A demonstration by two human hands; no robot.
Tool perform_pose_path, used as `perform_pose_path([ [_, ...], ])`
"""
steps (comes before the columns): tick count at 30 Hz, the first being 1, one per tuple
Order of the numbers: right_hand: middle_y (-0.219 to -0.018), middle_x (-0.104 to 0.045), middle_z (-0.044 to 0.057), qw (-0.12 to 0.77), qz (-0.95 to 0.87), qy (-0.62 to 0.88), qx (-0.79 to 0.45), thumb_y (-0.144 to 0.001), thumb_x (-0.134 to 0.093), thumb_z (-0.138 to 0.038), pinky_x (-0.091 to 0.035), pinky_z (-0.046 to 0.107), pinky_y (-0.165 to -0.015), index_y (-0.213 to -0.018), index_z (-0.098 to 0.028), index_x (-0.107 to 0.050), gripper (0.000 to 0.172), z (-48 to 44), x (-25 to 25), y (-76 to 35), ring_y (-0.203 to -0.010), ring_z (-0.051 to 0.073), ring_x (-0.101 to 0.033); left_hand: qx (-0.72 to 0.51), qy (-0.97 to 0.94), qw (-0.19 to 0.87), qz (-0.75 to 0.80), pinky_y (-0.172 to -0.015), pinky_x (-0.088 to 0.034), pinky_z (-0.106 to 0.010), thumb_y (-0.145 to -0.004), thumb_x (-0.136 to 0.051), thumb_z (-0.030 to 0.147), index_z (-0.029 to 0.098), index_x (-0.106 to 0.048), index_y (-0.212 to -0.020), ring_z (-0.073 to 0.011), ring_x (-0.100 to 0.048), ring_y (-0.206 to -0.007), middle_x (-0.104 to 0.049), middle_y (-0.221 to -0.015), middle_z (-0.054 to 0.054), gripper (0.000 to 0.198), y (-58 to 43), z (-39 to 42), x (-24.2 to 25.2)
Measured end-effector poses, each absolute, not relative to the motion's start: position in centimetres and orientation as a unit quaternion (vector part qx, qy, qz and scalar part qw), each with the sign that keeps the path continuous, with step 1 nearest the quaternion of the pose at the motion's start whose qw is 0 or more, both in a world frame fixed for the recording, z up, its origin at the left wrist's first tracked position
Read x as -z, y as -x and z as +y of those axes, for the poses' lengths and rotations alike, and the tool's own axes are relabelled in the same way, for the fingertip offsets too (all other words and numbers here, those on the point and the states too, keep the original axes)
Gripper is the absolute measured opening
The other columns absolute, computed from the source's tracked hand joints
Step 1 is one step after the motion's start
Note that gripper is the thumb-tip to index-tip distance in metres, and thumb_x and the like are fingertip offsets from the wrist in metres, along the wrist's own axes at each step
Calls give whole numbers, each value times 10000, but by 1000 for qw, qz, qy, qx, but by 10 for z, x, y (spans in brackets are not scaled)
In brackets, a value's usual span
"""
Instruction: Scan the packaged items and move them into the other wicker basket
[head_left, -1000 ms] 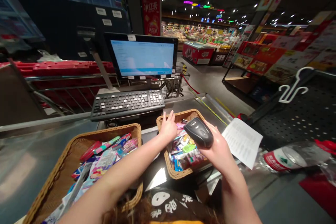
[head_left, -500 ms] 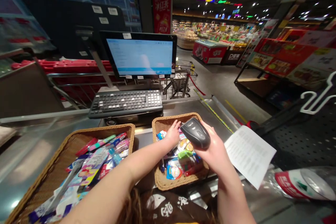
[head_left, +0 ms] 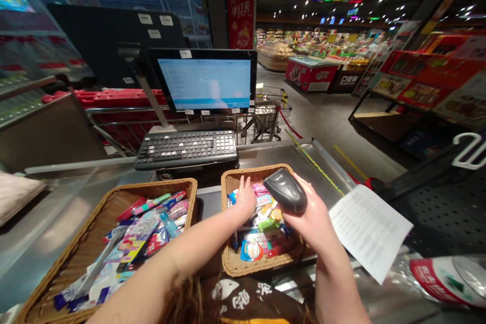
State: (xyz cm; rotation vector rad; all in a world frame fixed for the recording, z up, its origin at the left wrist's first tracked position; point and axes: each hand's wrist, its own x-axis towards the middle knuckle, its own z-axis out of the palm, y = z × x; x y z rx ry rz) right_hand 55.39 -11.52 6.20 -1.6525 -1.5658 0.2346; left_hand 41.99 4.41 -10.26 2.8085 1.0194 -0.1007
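My right hand (head_left: 313,215) is wrapped round a black barcode scanner (head_left: 285,191), held over the right side of the smaller wicker basket (head_left: 261,266). Inside this basket lie small packaged goods in bright wrappers, among them a green packet (head_left: 269,225) and a blue-and-white round-faced packet (head_left: 251,250). My left hand (head_left: 246,201) reaches over the basket's left part, its visible fingers stretched out and apart. I see nothing held in it, though its underside is hidden. To the left, a larger wicker basket (head_left: 72,243) holds more packaged goods, partly covered by my left forearm.
Behind the baskets stand a keyboard (head_left: 190,147) and a lit monitor (head_left: 207,81) on the metal counter (head_left: 273,154). A printed paper sheet (head_left: 370,230) and a plastic bottle with a red label (head_left: 440,276) lie at the right. A white hanger (head_left: 469,152) hangs near the right edge.
My left hand has moved left, away from the scanner, and its fingers now point toward the basket's far rim. The scanner stays in my right hand. The view has turned slightly left.
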Motion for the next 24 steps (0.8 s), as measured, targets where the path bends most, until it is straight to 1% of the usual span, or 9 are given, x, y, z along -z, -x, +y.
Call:
perform_pose_path([
  [2, -1331, -621, 149, 413, -625, 656, -90, -766, -660, -299, -289, 590, -1179, -1282, -189, -565, 537, -115, -62, -553, -1356, 321, -486, 70, -927, 55, 363, -1164, 103, -654, -636, -766, 127, 176, -775, -1060, -487, -284, -1422, -657, -1280, -190, 426, -415, 42, 101],
  [5, -1338, -620, 148, 406, -631, 655, -89, -774, -658, -289, -295, 576, -1180, -1284, -181, -568, 530, -116, -63, -552, -1369, 315, -473, 110, -920, 44, 374, -1181, 3, -643, -589, -798, 107, 151, -782, -1005, -467, -397, -1362, -687, -1219, -208, 419, -413, 38, 99],
  [7, -1336, -623, 148, 406, -630, 656, -91, -772, -662, -293, -300, 570, -1180, -1288, -177, -567, 538, -116, -63, -551, -1371, 314, -472, 120, -919, 46, 372, -1181, -73, -639, -600, -788, 99, 126, -780, -976, -443, -469, -1312, -706, -1163, -224, 377, -413, 37, 95],
  [9, -1344, -619, 153, 404, -629, 659, -88, -770, -662, -305, -295, 577, -1180, -1288, -172, -568, 543, -118, -62, -550, -1367, 319, -478, 111, -922, 49, 368, -1177, -118, -636, -646, -753, 103, 108, -775, -954, -423, -506, -1284, -715, -1126, -234, 309, -412, 38, 88],
  [13, -1353, -615, 164, 395, -626, 669, -68, -771, -650, -337, -273, 606, -1179, -1270, -168, -581, 531, -122, -61, -547, -1374, 341, -472, 44, -935, 51, 349, -1184, -110, -637, -794, -602, 125, 128, -745, -1012, -369, -469, -1341, -695, -1183, -200, 261, -400, 44, 65],
  [15, -1357, -614, 166, 394, -623, 673, -60, -770, -647, -342, -271, 617, -1176, -1260, -170, -586, 523, -125, -61, -544, -1379, 351, -466, 12, -941, 52, 335, -1193, -104, -628, -824, -560, 132, 153, -735, -1011, -337, -442, -1374, -694, -1191, -165, 257, -390, 47, 50],
  [17, -1369, -605, 168, 390, -621, 677, -54, -772, -646, -342, -268, 622, -1176, -1266, -171, -580, 527, -127, -62, -541, -1383, 353, -463, -19, -947, 52, 316, -1201, -92, -625, -806, -588, 151, 174, -732, -953, -322, -416, -1398, -685, -1217, -139, 208, -378, 50, 33],
  [21, -1390, -590, 158, 382, -626, 678, -38, -782, -640, -335, -267, 602, -1186, -1308, -181, -552, 556, -128, -65, -530, -1387, 338, -461, -87, -957, 50, 273, -1183, -81, -675, -721, -678, 174, 180, -699, -811, -335, -377, -1424, -616, -1357, -112, 93, -349, 50, -1],
  [24, -1382, -595, 160, 382, -636, 670, -24, -788, -628, -323, -272, 598, -1183, -1313, -170, -556, 551, -124, -67, -520, -1379, 338, -468, -119, -958, 40, 257, -1177, -82, -685, -717, -689, 160, 174, -676, -792, -325, -362, -1437, -599, -1387, -104, 77, -327, 47, -21],
])
